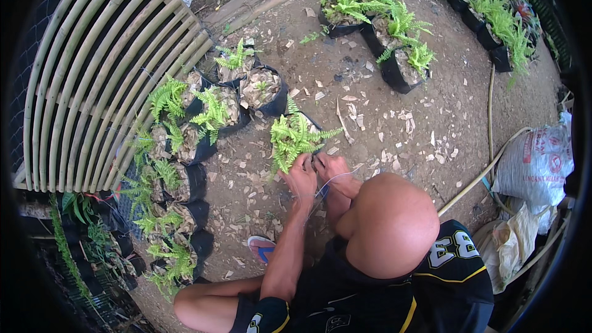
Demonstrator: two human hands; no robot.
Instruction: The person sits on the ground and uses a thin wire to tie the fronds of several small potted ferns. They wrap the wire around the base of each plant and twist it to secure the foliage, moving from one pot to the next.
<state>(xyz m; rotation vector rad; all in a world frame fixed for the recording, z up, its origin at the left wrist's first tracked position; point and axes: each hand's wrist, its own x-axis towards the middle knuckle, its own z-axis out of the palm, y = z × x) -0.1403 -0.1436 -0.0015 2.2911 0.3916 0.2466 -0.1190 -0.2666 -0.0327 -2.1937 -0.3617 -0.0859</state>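
A fern (296, 136) stands in a black grow bag (317, 125) on the dirt ground in front of me. Both hands meet at the near rim of this bag. My left hand (300, 175) has its fingers bent against the rim, just below the fronds. Close beside it on the right, my right hand (332, 167) has its fingertips pinched together at the same spot. A thin pale wire or string (337, 175) loops over both wrists. What the fingertips hold is too small and hidden to tell.
Potted ferns in black bags (196, 180) line the left side by a slatted bamboo bench (115, 64). More bagged ferns (397, 69) stand at the upper right. A hose (478, 173) and a filled white sack (532, 166) lie at right. Dry chips (356, 115) litter the ground; a sandal (261, 248) is near my knee.
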